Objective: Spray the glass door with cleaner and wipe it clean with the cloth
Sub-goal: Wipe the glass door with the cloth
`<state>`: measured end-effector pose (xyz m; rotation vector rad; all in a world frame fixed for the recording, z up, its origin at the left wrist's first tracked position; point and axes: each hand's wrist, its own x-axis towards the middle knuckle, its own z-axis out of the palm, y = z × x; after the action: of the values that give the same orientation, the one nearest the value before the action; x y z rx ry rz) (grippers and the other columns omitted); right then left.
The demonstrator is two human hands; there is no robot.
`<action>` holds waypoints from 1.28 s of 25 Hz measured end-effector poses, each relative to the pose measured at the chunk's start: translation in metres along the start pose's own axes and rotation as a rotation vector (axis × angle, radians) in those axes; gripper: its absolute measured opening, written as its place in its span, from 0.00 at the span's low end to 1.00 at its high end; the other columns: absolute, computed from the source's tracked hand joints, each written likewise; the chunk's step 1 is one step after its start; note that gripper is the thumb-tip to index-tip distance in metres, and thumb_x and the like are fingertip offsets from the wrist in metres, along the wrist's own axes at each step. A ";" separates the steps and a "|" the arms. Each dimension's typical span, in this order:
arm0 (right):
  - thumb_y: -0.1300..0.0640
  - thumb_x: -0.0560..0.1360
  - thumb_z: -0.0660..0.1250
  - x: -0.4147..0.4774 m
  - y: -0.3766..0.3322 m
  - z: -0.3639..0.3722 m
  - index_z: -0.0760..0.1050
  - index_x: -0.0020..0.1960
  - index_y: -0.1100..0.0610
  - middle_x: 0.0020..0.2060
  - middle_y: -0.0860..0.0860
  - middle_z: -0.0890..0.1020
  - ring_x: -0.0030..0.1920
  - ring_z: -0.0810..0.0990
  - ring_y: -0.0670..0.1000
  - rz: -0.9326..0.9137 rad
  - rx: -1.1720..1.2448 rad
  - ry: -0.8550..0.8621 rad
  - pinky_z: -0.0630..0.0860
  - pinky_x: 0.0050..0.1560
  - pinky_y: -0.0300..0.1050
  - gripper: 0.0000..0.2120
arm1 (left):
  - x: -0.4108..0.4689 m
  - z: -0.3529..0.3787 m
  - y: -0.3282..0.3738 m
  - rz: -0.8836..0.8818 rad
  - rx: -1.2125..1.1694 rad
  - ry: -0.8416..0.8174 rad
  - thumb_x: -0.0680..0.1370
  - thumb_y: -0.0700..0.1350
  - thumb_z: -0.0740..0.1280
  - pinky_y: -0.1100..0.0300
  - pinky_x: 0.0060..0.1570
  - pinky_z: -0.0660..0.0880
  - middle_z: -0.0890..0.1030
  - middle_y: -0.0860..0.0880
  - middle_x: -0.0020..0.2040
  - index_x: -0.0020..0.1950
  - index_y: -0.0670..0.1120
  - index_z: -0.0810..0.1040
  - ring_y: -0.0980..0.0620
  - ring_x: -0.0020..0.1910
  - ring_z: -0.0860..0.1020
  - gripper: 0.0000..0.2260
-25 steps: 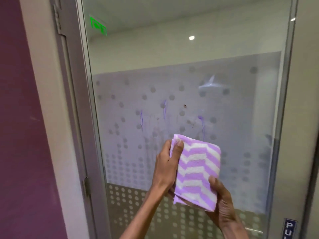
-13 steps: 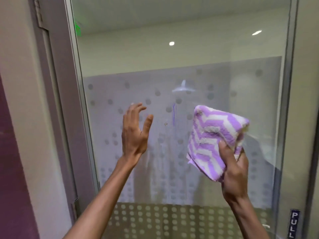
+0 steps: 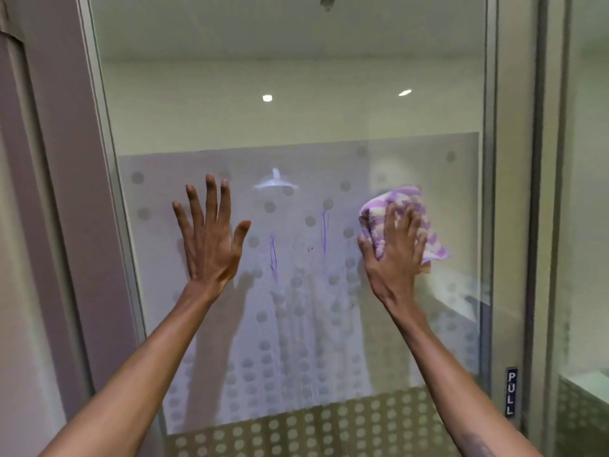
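Note:
The glass door (image 3: 296,110) fills the view, with a frosted dotted band across its middle. Purple streaks (image 3: 273,255) and wet runs mark the band between my hands. My right hand (image 3: 393,250) presses the purple-and-white striped cloth (image 3: 408,199) flat against the glass at the right. My left hand (image 3: 211,235) lies flat on the glass at the left, fingers spread, holding nothing. No spray bottle is in view.
A grey metal door frame (image 3: 82,192) runs down the left side. Another frame post (image 3: 507,192) with a "PULL" label (image 3: 511,390) stands at the right. Beyond it is a further glass panel (image 3: 586,225).
My left hand let go of the cloth and moved left onto the glass. My right hand carried the cloth up and right, then pressed it against the door.

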<state>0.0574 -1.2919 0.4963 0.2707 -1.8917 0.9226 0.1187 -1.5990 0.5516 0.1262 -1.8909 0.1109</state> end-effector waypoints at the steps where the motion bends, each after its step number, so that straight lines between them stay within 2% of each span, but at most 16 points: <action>1: 0.33 0.80 0.59 0.001 0.002 0.003 0.44 0.85 0.52 0.85 0.53 0.46 0.85 0.42 0.55 0.020 -0.010 -0.029 0.38 0.83 0.60 0.44 | 0.001 0.002 -0.002 0.005 0.008 0.006 0.82 0.68 0.40 0.43 0.77 0.29 0.43 0.48 0.85 0.84 0.49 0.44 0.40 0.83 0.38 0.36; 3: 0.26 0.78 0.50 0.003 0.011 0.002 0.40 0.85 0.52 0.85 0.50 0.45 0.85 0.39 0.52 0.033 -0.041 -0.026 0.30 0.81 0.52 0.47 | -0.001 0.007 -0.004 0.020 0.021 0.026 0.82 0.67 0.39 0.41 0.78 0.31 0.42 0.49 0.85 0.84 0.49 0.44 0.43 0.82 0.37 0.35; 5: 0.29 0.81 0.46 0.010 0.019 -0.002 0.44 0.85 0.56 0.85 0.51 0.49 0.85 0.40 0.52 -0.050 -0.089 0.028 0.29 0.81 0.52 0.42 | -0.002 0.011 -0.003 0.021 0.021 0.051 0.83 0.65 0.38 0.41 0.79 0.33 0.43 0.49 0.85 0.84 0.49 0.44 0.43 0.83 0.39 0.34; 8: 0.39 0.84 0.47 0.022 0.025 -0.001 0.51 0.84 0.60 0.85 0.54 0.48 0.84 0.40 0.50 -0.130 0.103 -0.017 0.43 0.83 0.61 0.36 | -0.003 0.014 -0.001 0.001 0.006 0.081 0.85 0.60 0.40 0.42 0.80 0.36 0.44 0.49 0.85 0.84 0.49 0.44 0.43 0.84 0.40 0.30; 10: 0.42 0.84 0.52 0.022 0.030 0.005 0.49 0.85 0.57 0.85 0.54 0.45 0.85 0.40 0.52 -0.124 0.063 0.001 0.42 0.82 0.67 0.35 | -0.003 0.014 0.001 -0.014 -0.001 0.087 0.86 0.57 0.42 0.41 0.81 0.39 0.45 0.49 0.85 0.84 0.49 0.44 0.44 0.84 0.41 0.28; 13: 0.32 0.81 0.51 0.019 0.041 0.022 0.43 0.85 0.51 0.85 0.54 0.44 0.85 0.42 0.58 -0.176 -0.117 0.082 0.38 0.80 0.71 0.40 | -0.006 0.014 0.002 -0.018 0.004 0.084 0.86 0.56 0.43 0.41 0.81 0.40 0.44 0.49 0.85 0.84 0.49 0.45 0.45 0.84 0.41 0.27; 15: 0.26 0.79 0.51 0.021 0.043 0.031 0.45 0.85 0.51 0.85 0.57 0.48 0.85 0.46 0.62 -0.187 -0.238 0.132 0.40 0.80 0.71 0.45 | -0.007 0.013 0.004 -0.023 0.022 0.085 0.86 0.54 0.45 0.40 0.81 0.42 0.42 0.51 0.85 0.84 0.49 0.44 0.45 0.84 0.42 0.27; 19: 0.29 0.80 0.56 0.025 0.033 0.039 0.54 0.84 0.51 0.83 0.60 0.58 0.82 0.55 0.69 -0.096 -0.270 0.241 0.55 0.78 0.73 0.41 | -0.007 0.010 0.005 -0.033 0.021 0.079 0.86 0.54 0.45 0.41 0.81 0.41 0.42 0.52 0.84 0.84 0.49 0.45 0.46 0.84 0.42 0.27; 23: 0.28 0.79 0.55 0.029 0.013 0.043 0.55 0.84 0.51 0.83 0.59 0.56 0.83 0.55 0.65 -0.066 -0.169 0.251 0.57 0.79 0.68 0.41 | -0.008 0.013 0.004 -0.030 0.030 0.086 0.86 0.54 0.43 0.44 0.82 0.39 0.42 0.53 0.84 0.84 0.49 0.45 0.47 0.84 0.40 0.26; 25: 0.27 0.78 0.55 0.025 -0.014 0.047 0.58 0.83 0.51 0.83 0.58 0.58 0.83 0.56 0.64 -0.158 -0.143 0.231 0.56 0.80 0.66 0.42 | -0.007 0.014 0.003 -0.030 0.031 0.096 0.86 0.53 0.44 0.44 0.82 0.39 0.42 0.53 0.84 0.84 0.50 0.45 0.46 0.84 0.42 0.26; 28: 0.29 0.79 0.56 -0.003 -0.073 0.071 0.59 0.83 0.49 0.84 0.57 0.57 0.84 0.53 0.62 -0.422 -0.112 0.137 0.51 0.82 0.65 0.38 | -0.007 0.014 0.001 -0.015 -0.007 0.097 0.86 0.52 0.45 0.44 0.82 0.41 0.44 0.53 0.84 0.84 0.49 0.47 0.46 0.84 0.43 0.26; 30: 0.33 0.78 0.60 -0.034 -0.109 0.095 0.60 0.83 0.48 0.84 0.55 0.57 0.84 0.53 0.61 -0.599 -0.098 0.061 0.48 0.82 0.66 0.37 | -0.008 0.014 -0.004 0.018 0.004 0.114 0.86 0.50 0.48 0.43 0.82 0.43 0.47 0.51 0.84 0.84 0.47 0.50 0.43 0.84 0.46 0.26; 32: 0.38 0.76 0.65 -0.054 -0.117 0.109 0.63 0.82 0.49 0.83 0.55 0.60 0.84 0.55 0.61 -0.718 -0.113 0.021 0.50 0.81 0.68 0.37 | -0.010 0.013 -0.009 0.056 -0.026 0.114 0.86 0.46 0.53 0.41 0.81 0.46 0.52 0.48 0.84 0.84 0.45 0.53 0.41 0.83 0.50 0.25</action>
<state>0.0746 -1.4587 0.4815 0.8021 -1.6305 0.3279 0.1108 -1.6097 0.5384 0.0477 -1.7814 0.1290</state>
